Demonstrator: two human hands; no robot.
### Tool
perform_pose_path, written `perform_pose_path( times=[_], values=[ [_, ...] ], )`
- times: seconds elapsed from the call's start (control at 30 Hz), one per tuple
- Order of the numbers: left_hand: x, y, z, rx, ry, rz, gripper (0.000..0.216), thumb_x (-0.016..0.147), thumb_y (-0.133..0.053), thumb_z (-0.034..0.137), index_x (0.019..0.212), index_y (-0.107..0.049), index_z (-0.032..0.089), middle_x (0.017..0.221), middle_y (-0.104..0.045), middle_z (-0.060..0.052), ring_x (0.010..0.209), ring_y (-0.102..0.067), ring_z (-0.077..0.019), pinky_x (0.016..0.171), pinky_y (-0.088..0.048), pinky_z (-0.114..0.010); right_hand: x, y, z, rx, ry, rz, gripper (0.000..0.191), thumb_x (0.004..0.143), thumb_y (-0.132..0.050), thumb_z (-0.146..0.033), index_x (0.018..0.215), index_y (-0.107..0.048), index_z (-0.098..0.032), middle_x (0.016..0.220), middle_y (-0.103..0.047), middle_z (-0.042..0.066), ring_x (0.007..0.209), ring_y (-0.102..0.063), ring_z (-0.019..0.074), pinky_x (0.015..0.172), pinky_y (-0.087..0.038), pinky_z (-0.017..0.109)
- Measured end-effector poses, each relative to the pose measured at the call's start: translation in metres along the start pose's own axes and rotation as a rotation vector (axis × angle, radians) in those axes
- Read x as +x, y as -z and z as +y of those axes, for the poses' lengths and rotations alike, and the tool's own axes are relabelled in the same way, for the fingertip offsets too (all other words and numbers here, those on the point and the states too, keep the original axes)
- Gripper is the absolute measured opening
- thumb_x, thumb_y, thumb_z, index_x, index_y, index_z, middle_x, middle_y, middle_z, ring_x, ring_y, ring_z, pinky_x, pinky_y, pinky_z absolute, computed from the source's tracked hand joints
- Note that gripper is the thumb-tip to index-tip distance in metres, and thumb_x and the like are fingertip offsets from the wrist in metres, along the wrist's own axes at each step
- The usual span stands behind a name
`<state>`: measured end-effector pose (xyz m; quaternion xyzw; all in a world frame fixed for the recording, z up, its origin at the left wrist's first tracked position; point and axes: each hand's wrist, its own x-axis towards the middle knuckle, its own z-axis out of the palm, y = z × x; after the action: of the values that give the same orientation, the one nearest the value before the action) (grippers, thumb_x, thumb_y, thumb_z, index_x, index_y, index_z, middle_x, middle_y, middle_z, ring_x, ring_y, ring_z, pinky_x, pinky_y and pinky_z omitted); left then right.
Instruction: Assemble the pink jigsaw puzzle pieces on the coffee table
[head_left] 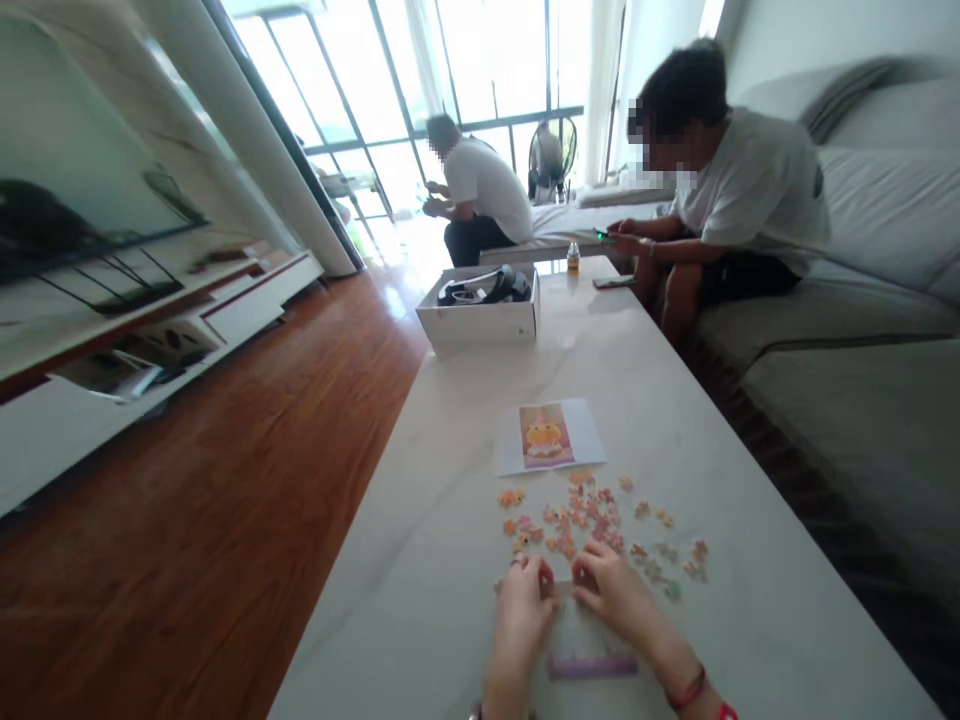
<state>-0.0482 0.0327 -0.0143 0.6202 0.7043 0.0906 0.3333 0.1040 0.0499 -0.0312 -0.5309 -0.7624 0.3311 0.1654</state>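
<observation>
My left hand (pixel 525 598) is over the near part of the white table, fingers curled and thumb close to the fingertips. Just to its right, my right hand (pixel 611 592) has its fingers pinched the same way. Whatever either hand holds is too small or hidden to make out. Between my wrists a pale rectangular sheet or tray (pixel 581 625) lies flat, with a purple strip (pixel 592 667) along its near edge. Loose pink and orange jigsaw pieces (pixel 592 515) spread just beyond my fingers. Greyish and green pieces (pixel 660 575) lie to the right.
A printed picture (pixel 547 437) of a yellow figure lies beyond the pieces. Farther along the table (pixel 420 520) are a white box (pixel 480 325) holding dark gear, a small bottle (pixel 573 258) and a phone (pixel 613 283). One person (pixel 750 190) sits right, another (pixel 487 185) farther back.
</observation>
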Motion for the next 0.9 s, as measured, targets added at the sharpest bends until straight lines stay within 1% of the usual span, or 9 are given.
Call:
perform_pose_path(
  times=[0.1, 0.2, 0.23, 0.3, 0.4, 0.5, 0.67, 0.9],
  values=[
    [-0.002, 0.003, 0.005, -0.016, -0.017, 0.04, 0.016, 0.066, -0.05, 0.012, 0.079, -0.057, 0.018, 0.089, -0.056, -0.005, 0.084, -0.054, -0.0157, 0.075, -0.039, -0.025, 0.001, 0.001, -0.001, 0.072, 0.013, 0.074, 0.015, 0.068, -0.055, -0.013, 0.08, -0.059, -0.022, 0.084, -0.057, 0.003, 0.076, -0.057, 0.0174, 0.07, -0.045, 0.028],
    [-0.003, 0.01, 0.014, -0.159, -0.061, 0.143, 0.012, 0.073, -0.049, 0.024, 0.081, -0.056, 0.019, 0.088, -0.056, -0.005, 0.078, -0.055, -0.0148, 0.074, -0.041, -0.026, 0.003, 0.01, -0.001, 0.156, 0.05, 0.235, 0.006, 0.073, -0.052, -0.022, 0.076, -0.057, -0.023, 0.075, -0.057, 0.002, 0.067, -0.056, 0.0168, 0.064, -0.046, 0.028],
    [-0.002, 0.012, 0.017, -0.223, -0.088, 0.187, 0.014, 0.075, -0.048, 0.027, 0.081, -0.056, 0.018, 0.085, -0.057, -0.004, 0.075, -0.055, -0.0143, 0.072, -0.041, -0.026, 0.004, 0.014, 0.0, 0.186, 0.047, 0.295, 0.008, 0.076, -0.05, -0.026, 0.073, -0.056, -0.022, 0.071, -0.056, 0.002, 0.063, -0.054, 0.0162, 0.06, -0.045, 0.028],
    [0.0, 0.015, 0.019, -0.344, -0.132, 0.27, 0.019, 0.077, -0.045, 0.034, 0.08, -0.055, 0.017, 0.079, -0.057, -0.004, 0.07, -0.054, -0.014, 0.069, -0.042, -0.026, 0.006, 0.021, 0.004, 0.257, 0.017, 0.405, 0.017, 0.078, -0.047, -0.033, 0.069, -0.054, -0.02, 0.064, -0.055, 0.001, 0.055, -0.051, 0.0145, 0.053, -0.043, 0.025],
    [0.004, 0.016, 0.018, -0.452, -0.154, 0.356, 0.023, 0.076, -0.047, 0.038, 0.078, -0.054, 0.017, 0.073, -0.057, -0.003, 0.068, -0.055, -0.0143, 0.064, -0.043, -0.025, 0.008, 0.03, 0.011, 0.356, -0.021, 0.501, 0.024, 0.079, -0.046, -0.04, 0.07, -0.053, -0.018, 0.06, -0.054, 0.001, 0.053, -0.05, 0.0131, 0.049, -0.041, 0.023],
    [0.008, 0.016, 0.014, -0.49, -0.167, 0.385, 0.022, 0.074, -0.05, 0.038, 0.075, -0.054, 0.017, 0.071, -0.058, -0.003, 0.066, -0.055, -0.0143, 0.061, -0.043, -0.025, 0.008, 0.034, 0.017, 0.395, -0.039, 0.53, 0.026, 0.078, -0.047, -0.041, 0.069, -0.053, -0.017, 0.057, -0.053, 0.0, 0.052, -0.049, 0.0128, 0.049, -0.041, 0.023],
    [0.01, 0.017, 0.011, -0.509, -0.161, 0.4, 0.024, 0.076, -0.049, 0.04, 0.073, -0.053, 0.017, 0.07, -0.058, -0.003, 0.067, -0.056, -0.0149, 0.06, -0.042, -0.025, 0.007, 0.039, 0.017, 0.36, -0.047, 0.57, 0.027, 0.076, -0.049, -0.042, 0.066, -0.055, -0.017, 0.056, -0.052, 0.0, 0.053, -0.05, 0.0135, 0.05, -0.041, 0.023],
    [0.01, 0.019, 0.012, -0.524, -0.147, 0.402, 0.024, 0.076, -0.049, 0.04, 0.073, -0.053, 0.017, 0.072, -0.06, -0.003, 0.067, -0.057, -0.0146, 0.06, -0.042, -0.024, 0.006, 0.043, 0.016, 0.312, -0.027, 0.565, 0.026, 0.077, -0.049, -0.04, 0.066, -0.056, -0.017, 0.058, -0.054, 0.001, 0.055, -0.051, 0.0135, 0.051, -0.042, 0.023]
  ],
)
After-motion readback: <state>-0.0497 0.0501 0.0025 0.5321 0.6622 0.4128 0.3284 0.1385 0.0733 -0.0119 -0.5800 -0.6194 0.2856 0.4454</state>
